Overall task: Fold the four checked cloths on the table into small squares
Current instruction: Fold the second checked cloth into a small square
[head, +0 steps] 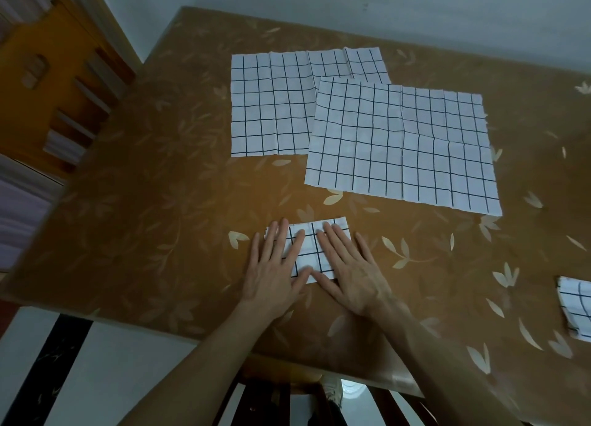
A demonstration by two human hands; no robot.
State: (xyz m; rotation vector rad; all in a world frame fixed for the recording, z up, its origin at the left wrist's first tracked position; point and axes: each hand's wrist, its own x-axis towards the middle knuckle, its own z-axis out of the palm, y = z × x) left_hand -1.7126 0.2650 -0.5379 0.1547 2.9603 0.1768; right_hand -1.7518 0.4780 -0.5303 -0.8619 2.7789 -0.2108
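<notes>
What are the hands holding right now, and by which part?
Nothing is gripped. The left hand and right hand lie flat, palms down, pressing the small folded white checked cloth onto the brown leaf-patterned table, one on each side of its top.

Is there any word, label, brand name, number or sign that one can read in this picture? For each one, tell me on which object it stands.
None: no readable text appears anywhere.
The checked cloths carry only a black grid, no print.
The table cover shows only a leaf pattern.
The folded cloth under the left hand and right hand shows no label.
</notes>
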